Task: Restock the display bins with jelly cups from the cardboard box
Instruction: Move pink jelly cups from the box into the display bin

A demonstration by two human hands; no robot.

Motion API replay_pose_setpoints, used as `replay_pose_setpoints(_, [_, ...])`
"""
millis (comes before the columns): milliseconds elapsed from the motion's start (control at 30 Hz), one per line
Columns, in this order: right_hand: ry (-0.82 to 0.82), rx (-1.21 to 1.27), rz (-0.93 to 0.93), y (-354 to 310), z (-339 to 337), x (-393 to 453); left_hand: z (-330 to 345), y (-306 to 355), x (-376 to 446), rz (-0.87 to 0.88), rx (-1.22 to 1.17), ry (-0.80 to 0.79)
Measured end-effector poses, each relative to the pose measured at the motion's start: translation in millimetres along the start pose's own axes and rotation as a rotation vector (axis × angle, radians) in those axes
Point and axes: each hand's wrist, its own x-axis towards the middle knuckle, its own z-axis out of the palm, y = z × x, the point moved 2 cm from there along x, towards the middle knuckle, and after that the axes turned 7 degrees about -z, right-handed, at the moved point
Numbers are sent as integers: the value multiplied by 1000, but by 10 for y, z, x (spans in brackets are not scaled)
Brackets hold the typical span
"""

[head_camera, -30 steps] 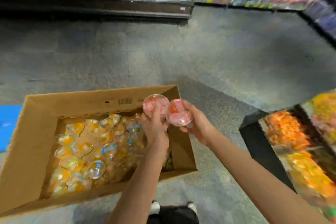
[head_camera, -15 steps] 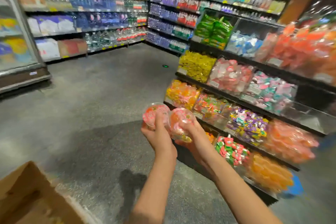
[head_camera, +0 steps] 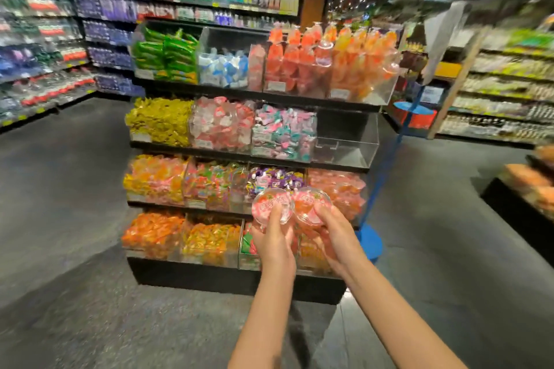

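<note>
Pink jelly cups (head_camera: pixel 272 204): two, one per hand.

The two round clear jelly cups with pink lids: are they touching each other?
Touching. The head view shows the left hand cup and the right hand cup with rims meeting, no gap visible between them.

So the cardboard box has dropped out of view completely, and the view has swung round: the display bins (head_camera: pixel 248 135) that sat off to the right edge are now dead ahead, all four shelves showing.
</note>
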Motion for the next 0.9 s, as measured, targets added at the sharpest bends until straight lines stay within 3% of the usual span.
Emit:
replay_pose_setpoints(267, [151,16,85,108,-1014,695,483,-1000,670,-148,113,27])
replay_pose_setpoints(467, [250,-125,128,233,-1705,1612,852,-1533,1468,-208,201,9])
replay_pose_setpoints(633, [386,-105,198,269,-2216,2373,1156,-1956,2243,-356,315,180])
replay_pose_setpoints(900, [519,-68,238,377,-2936,3375,1590,-2534,3203,-507,321,178])
